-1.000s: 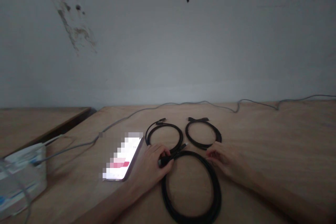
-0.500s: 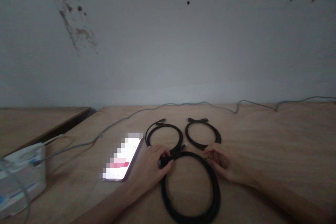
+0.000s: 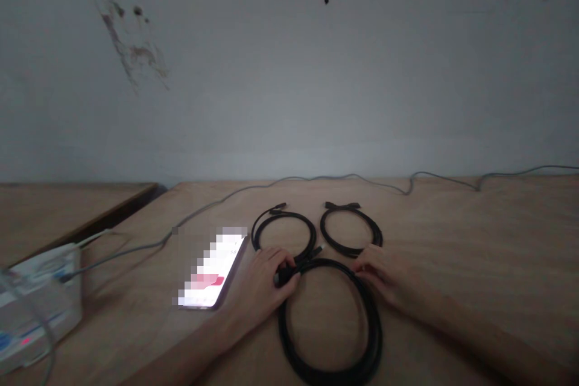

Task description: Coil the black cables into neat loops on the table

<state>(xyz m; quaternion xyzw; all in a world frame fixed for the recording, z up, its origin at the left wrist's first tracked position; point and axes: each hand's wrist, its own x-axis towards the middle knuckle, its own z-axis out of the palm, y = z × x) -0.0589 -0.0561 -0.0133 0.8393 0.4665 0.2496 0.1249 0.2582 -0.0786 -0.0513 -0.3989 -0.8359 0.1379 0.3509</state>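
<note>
A coiled black cable (image 3: 374,332) lies on the wooden table in front of me. At its upper left, my left hand (image 3: 266,282) is closed on the coil beside a thick black plug (image 3: 281,277); a thinner connector end (image 3: 317,251) points up and right. My right hand (image 3: 384,274) pinches at the coil's upper right edge, and its fingertips hide exactly what lies between them. Behind are two more coiled cables, the left coil (image 3: 313,235) just past my left fingers and the right coil (image 3: 376,230) just past my right knuckles.
Left of my left hand lies a lit phone (image 3: 212,271), partly pixelated. A white power strip (image 3: 58,307) with plugged-in cords stands at the far left. A thin grey cord (image 3: 217,202) runs along the table's back, near the wall (image 3: 289,72). A gap (image 3: 113,211) separates two tabletops.
My right fingers have closed in against the coil's upper right edge; a thin dark strand showed between them before. My left hand keeps its hold. The view has shifted slightly.
</note>
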